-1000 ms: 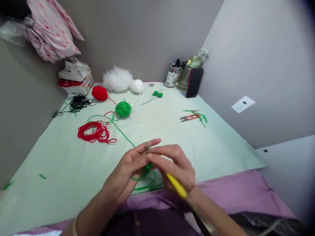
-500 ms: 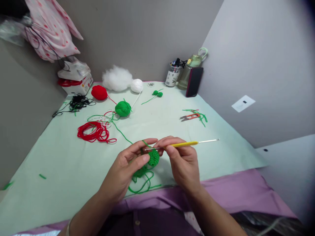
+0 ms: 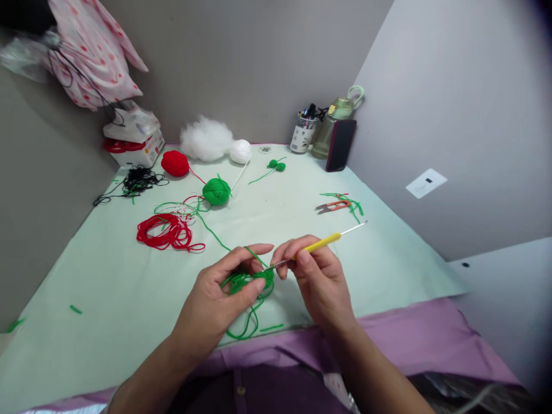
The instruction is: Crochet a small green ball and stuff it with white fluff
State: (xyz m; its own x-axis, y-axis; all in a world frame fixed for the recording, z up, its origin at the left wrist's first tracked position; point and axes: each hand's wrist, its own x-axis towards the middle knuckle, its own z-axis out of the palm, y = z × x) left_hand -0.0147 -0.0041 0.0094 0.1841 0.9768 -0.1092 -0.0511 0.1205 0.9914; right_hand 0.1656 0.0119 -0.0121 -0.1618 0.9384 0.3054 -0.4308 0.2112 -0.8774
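Observation:
My left hand (image 3: 222, 293) pinches a small green crocheted piece (image 3: 268, 278) between thumb and fingers, its index finger stretched out with green yarn over it. Loose green strands (image 3: 248, 328) hang below the piece. A yellow-handled crochet hook (image 3: 322, 244) sits in the closed fingers of my right hand (image 3: 321, 276). One metal end of the hook meets the crocheted piece; the other points up to the right. From the left hand the working yarn (image 3: 211, 231) runs back to a green yarn ball (image 3: 216, 191).
Behind lie a red yarn ball (image 3: 175, 164), a white yarn ball (image 3: 240, 151), fluffy stuffing (image 3: 206, 139) and a red yarn coil (image 3: 164, 232). Orange thread snips (image 3: 334, 206) rest at right among green scraps. A phone (image 3: 341, 145) leans on a bottle (image 3: 322, 138) beside a pen cup (image 3: 303, 135).
The crochet hook swung from pointing down toward me to crosswise, then tilted up to the right. The crocheted piece came into view, then turned partly under my left thumb.

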